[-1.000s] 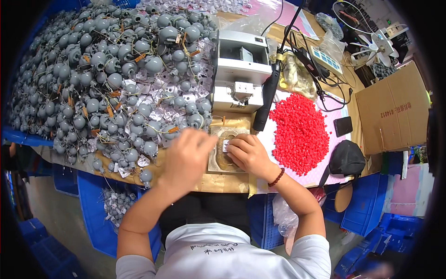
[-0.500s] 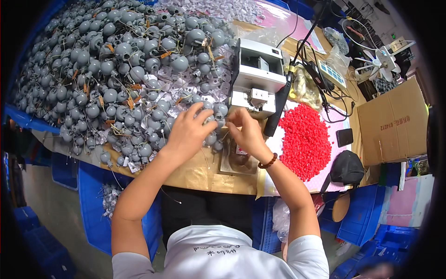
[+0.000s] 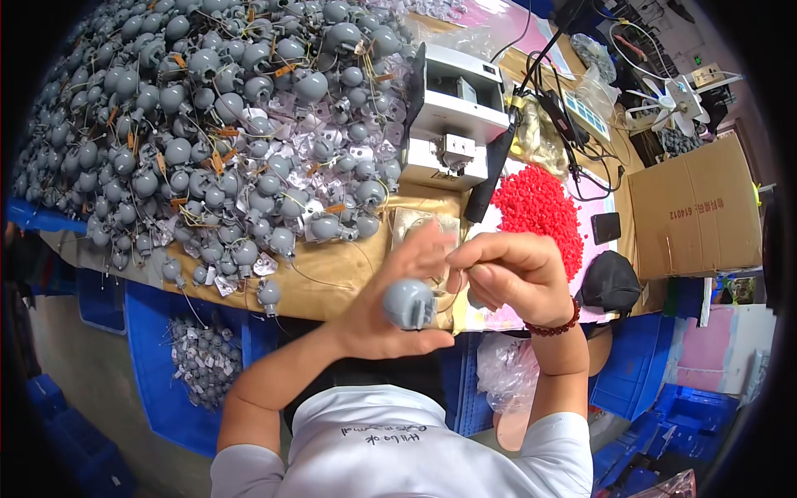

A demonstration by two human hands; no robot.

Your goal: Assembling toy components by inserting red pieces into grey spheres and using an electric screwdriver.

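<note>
A grey ball-shaped part (image 3: 407, 304) with a small clip-like fitting on its side lies against the palm of my left hand (image 3: 374, 311). The fingers and thumb of that hand spread around it, the fingers blurred. My right hand (image 3: 527, 278) is close beside it, thumb and forefinger pinched together. A thin wire seems to run from the part toward that pinch. Beneath the right fingers a second grey piece (image 3: 480, 297) shows partly; its kind is hidden. A large heap of similar grey ball-shaped parts (image 3: 178, 149) with wires and tags covers the table's left side.
A white bench machine (image 3: 452, 158) stands beyond my hands. To its right are a pile of red pieces (image 3: 540, 212), a phone (image 3: 606, 227), a black pouch (image 3: 610, 282) and a cardboard box (image 3: 697, 207). Below the table edge, a blue bin (image 3: 154, 365) holds more grey parts.
Both hands have come back from the heap's right edge toward my body, and the right has also moved right. A grey ball-shaped part now shows at the left palm.
</note>
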